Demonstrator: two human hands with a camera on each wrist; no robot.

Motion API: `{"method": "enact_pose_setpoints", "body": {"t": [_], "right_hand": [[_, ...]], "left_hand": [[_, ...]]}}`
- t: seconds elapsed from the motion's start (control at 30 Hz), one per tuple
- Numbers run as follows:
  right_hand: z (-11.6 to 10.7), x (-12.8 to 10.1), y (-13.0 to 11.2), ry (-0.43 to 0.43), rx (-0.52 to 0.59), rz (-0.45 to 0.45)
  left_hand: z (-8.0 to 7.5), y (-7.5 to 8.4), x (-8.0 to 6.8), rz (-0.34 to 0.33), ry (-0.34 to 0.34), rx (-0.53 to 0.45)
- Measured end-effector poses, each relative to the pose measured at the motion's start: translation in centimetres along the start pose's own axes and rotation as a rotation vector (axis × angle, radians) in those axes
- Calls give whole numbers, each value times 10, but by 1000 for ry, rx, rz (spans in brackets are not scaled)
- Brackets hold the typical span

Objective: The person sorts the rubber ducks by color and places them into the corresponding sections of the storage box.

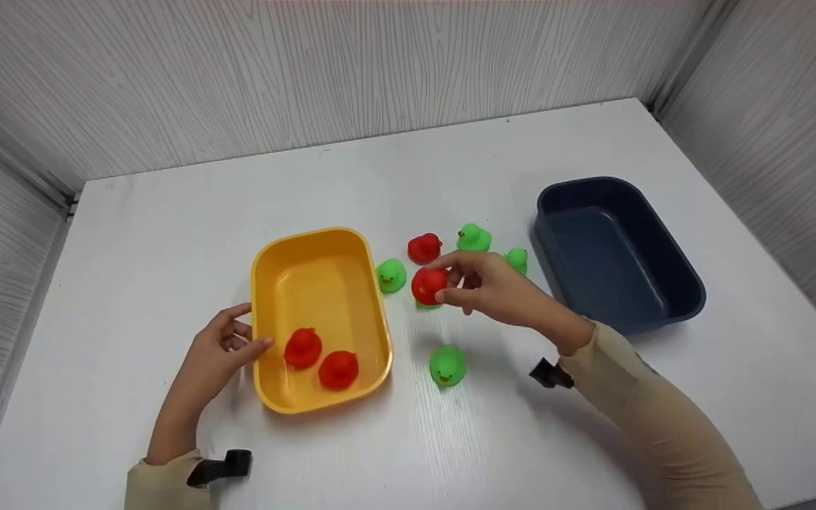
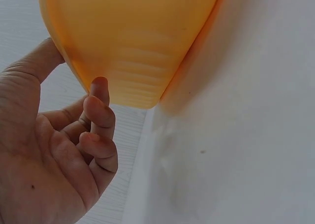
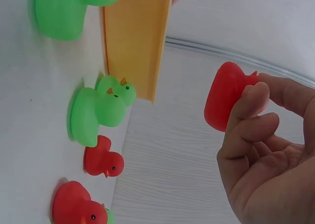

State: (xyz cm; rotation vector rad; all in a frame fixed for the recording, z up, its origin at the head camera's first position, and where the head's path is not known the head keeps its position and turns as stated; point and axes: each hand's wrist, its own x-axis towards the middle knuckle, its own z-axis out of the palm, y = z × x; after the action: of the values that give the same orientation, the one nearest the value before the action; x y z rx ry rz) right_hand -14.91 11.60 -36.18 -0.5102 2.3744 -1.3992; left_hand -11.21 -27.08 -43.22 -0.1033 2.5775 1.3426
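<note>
My right hand [image 1: 496,287] pinches a red rubber duck [image 3: 222,97] between thumb and fingertips. In the right wrist view the duck hangs well off the white table, and in the head view it overlaps a green duck. At the left side of the yellow bin [image 1: 316,283], my left hand [image 1: 220,354] grips the rim, thumb over the edge and fingers outside. Two red ducks, one [image 1: 303,348] left of the other [image 1: 338,370], lie in the bin's near end. Another red duck [image 1: 424,248] sits on the table just beyond my right hand.
Green ducks stand around my right hand: one [image 1: 391,275] beside the yellow bin, one [image 1: 448,365] nearer me, one [image 1: 474,237] farther back and one [image 1: 516,260] partly behind the hand. To the right is a dark blue bin [image 1: 624,265] with nothing in it. Panel walls border the table.
</note>
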Motion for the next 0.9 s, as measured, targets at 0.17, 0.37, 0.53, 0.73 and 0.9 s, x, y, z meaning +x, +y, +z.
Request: {"method": "enact_pose_setpoints", "body": {"t": [0.17,0.37,0.53,0.73,0.9], "right_hand": [[9,15,-8,-23,-69,-38],[19,32,-20,-73,-135,-59],[28,46,-23,-147,-149,-55],[36,62,-24,-195,-149,-11],[45,71,-22,-226,-141,17]], "left_hand": [[0,1,0,9,0,-9],[-1,1,0,-5,-6,-3],[-1,1,0,-16,-10,8],[0,1,0,-11,-2,9],[0,-1,0,5,0,4]]}}
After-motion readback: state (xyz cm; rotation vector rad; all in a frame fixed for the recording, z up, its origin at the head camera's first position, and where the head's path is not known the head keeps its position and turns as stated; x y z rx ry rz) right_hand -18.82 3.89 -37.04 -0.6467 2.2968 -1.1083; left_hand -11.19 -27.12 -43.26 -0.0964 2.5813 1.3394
